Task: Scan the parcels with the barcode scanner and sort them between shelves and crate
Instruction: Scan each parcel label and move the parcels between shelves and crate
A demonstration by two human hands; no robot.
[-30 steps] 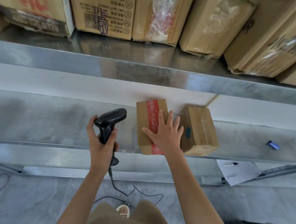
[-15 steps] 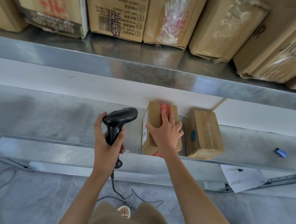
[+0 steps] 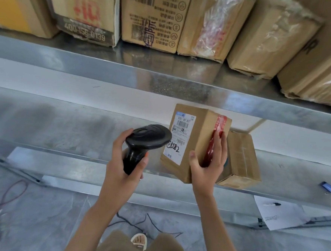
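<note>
My left hand (image 3: pixel 124 167) is wrapped around the grip of the black barcode scanner (image 3: pixel 147 141), whose head points toward three o'clock, straight at the white shipping label (image 3: pixel 180 138) on the parcel (image 3: pixel 193 143) just beside it. The scanner's nose overlaps the label's lower left edge from my view; I cannot tell whether it touches. The scanner's cable (image 3: pixel 148 222) trails down across the grey floor (image 3: pixel 36 224) at six o'clock.

My right hand (image 3: pixel 209 163) grasps that parcel, thumb on the labelled face near the lower corner, fingers (image 3: pixel 218 146) laid along the strip of red tape (image 3: pixel 215 136) on the adjoining face. The parcel is tilted, its label face turned toward the scanner, above the front edge of the lower metal shelf (image 3: pixel 63 122).

At three o'clock from the held parcel, a second small carton (image 3: pixel 240 162) sits on the same shelf, partly hidden behind my right hand. Farther toward three o'clock lies a small blue object (image 3: pixel 328 187). At four o'clock, a sheet of paper (image 3: pixel 279 215) with a black marker (image 3: pixel 271 204) on it rests on a lower rail.

The upper shelf (image 3: pixel 125 67) at twelve o'clock carries a row of larger cardboard boxes (image 3: pixel 154 18), packed side by side.
</note>
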